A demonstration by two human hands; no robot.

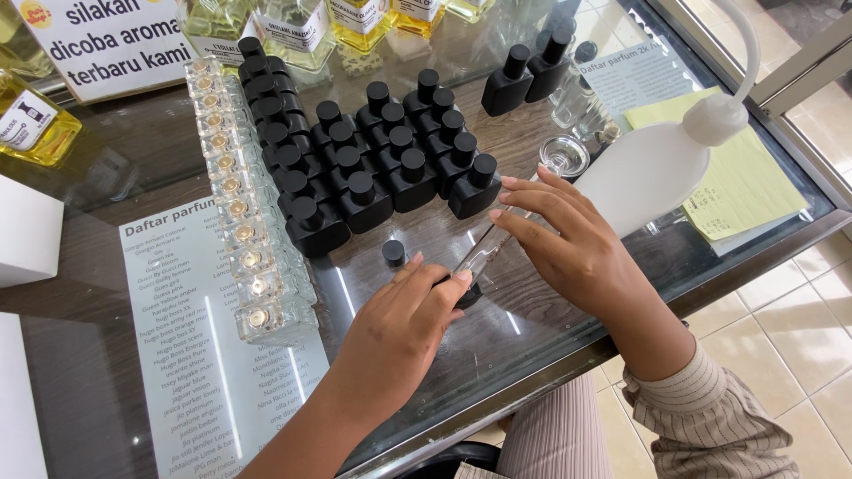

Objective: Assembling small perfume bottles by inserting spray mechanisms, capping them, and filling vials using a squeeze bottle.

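I see a glass-topped wooden table (106, 177) filling most of the view, bright daylight glaring off its surface. At right, pale square floor tiles (799, 328) run alongside, and a metal frame (799, 62) crosses the far right corner.

Square perfume bottles (373, 177): matte black. Row of empty bottles (235, 191): clear glass, gold-toned necks. Squeeze bottle (652, 164): white. Paper pad (728, 168): pale yellow. Sleeve (710, 417): beige, thin dark stripes.
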